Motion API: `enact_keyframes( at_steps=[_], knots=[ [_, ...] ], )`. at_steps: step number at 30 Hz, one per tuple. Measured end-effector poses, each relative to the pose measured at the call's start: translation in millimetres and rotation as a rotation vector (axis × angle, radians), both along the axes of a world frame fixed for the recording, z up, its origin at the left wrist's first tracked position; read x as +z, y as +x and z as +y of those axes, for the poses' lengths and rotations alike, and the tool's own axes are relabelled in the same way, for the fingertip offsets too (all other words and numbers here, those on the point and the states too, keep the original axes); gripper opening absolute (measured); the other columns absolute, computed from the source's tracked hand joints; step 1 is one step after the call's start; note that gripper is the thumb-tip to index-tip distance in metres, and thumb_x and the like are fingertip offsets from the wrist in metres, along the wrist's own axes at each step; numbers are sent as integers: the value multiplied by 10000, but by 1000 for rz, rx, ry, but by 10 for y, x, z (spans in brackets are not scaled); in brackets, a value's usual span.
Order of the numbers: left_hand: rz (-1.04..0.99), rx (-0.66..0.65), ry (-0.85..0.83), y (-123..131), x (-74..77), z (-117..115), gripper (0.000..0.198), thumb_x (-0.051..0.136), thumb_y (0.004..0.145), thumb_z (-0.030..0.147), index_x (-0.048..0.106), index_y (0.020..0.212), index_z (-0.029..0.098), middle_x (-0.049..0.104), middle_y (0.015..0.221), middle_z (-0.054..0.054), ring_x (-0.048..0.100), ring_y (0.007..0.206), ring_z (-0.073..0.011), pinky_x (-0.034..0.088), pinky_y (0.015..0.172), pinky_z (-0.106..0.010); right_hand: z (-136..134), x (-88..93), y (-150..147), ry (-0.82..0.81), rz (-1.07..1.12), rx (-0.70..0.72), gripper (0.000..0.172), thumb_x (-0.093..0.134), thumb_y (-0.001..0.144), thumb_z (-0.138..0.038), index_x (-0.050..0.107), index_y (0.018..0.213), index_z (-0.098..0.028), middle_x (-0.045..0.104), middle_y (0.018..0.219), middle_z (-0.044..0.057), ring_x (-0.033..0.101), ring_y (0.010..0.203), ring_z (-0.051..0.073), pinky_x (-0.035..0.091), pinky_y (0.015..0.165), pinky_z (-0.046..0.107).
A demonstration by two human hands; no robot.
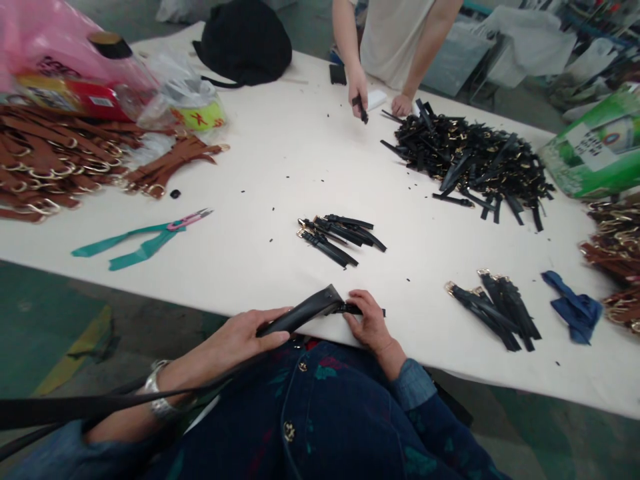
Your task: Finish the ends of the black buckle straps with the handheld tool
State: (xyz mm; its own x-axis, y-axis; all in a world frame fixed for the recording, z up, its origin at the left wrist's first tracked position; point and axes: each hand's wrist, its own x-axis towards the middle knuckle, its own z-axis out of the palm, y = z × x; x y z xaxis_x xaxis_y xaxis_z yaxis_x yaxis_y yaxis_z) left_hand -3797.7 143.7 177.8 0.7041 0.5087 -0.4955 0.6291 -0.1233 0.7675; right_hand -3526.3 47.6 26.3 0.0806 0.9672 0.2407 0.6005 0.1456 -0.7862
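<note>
My left hand (240,337) grips a long black tool (305,311) at the near edge of the white table (280,167). Its tip meets a short black strap (359,310) that my right hand (369,321) pinches against the table edge. A small bunch of black straps with gold buckles (340,238) lies just beyond my hands. A second bunch of black straps (495,308) lies to the right of my right hand.
A large heap of black straps (475,160) sits far right, where another person's hands (358,90) work. Brown straps (60,160) pile up at far left, more brown straps (617,257) at right. Pink snips on a teal ribbon (145,239), a blue cloth (575,308), a green box (600,147).
</note>
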Motion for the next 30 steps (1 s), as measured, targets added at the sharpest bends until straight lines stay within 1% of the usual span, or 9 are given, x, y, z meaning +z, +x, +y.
enact_keyframes(
  at_steps=[5,12,14,17,21,24,26,28,30],
  knots=[
    [12,14,53,-3,-36,-25,571,501,919,564,449,1445,347,579,1406,53,592,1220,-240,427,1041,-274,-32,66,-23,-84,-60,-73,196,666,786,-191,667,982,-195,605,1152,129,549,1123,252,487,989,431],
    [237,-45,136,-212,-17,-131,604,512,879,599,517,1408,306,634,1339,-5,621,1184,-312,436,1062,-387,26,191,-44,-148,-97,-89,145,676,819,-237,705,961,-237,622,1059,86,564,1029,228,513,889,388],
    [278,-48,164,-157,-10,-161,615,505,880,588,516,1411,279,634,1337,-29,624,1179,-315,435,1064,-401,45,215,-36,-165,-104,-72,150,650,858,-289,695,983,-219,630,1057,89,576,1006,217,517,874,381],
    [308,-56,194,-2,3,-181,606,501,880,578,509,1415,293,612,1365,-35,606,1205,-317,444,1052,-423,18,239,-25,-188,-95,-57,258,594,916,-364,633,1095,-182,622,1132,82,598,1004,197,529,878,397],
    [247,-43,202,138,-4,-168,594,484,888,581,497,1421,319,585,1399,-13,588,1229,-311,443,1058,-417,-45,294,-37,-193,-89,-57,293,571,935,-374,595,1147,-175,610,1179,79,611,1001,190,543,865,400],
    [151,-9,200,88,-75,-187,579,496,877,568,546,1388,301,606,1376,-4,581,1240,-300,444,1070,-379,-40,325,-75,-117,-113,-60,161,625,871,-266,645,1005,-179,644,1047,69,624,923,178,550,803,339],
    [101,20,200,18,-165,-192,558,495,860,583,583,1351,334,631,1343,11,580,1241,-311,439,1088,-402,-11,274,-97,-34,-119,-63,99,654,779,-171,660,874,-199,651,911,57,636,844,177,554,734,296],
    [66,80,198,-38,-250,-159,510,563,783,622,635,1257,449,677,1272,60,604,1200,-352,480,1051,-479,44,161,-99,53,-19,-76,208,660,690,-141,658,874,-237,653,879,47,648,814,194,561,700,307],
    [29,103,228,-76,-260,-106,454,650,708,633,662,1152,540,728,1167,99,655,1105,-382,555,921,-552,113,56,-86,94,17,-71,227,684,641,-181,659,841,-285,652,837,21,659,760,209,565,643,323]
  ],
)
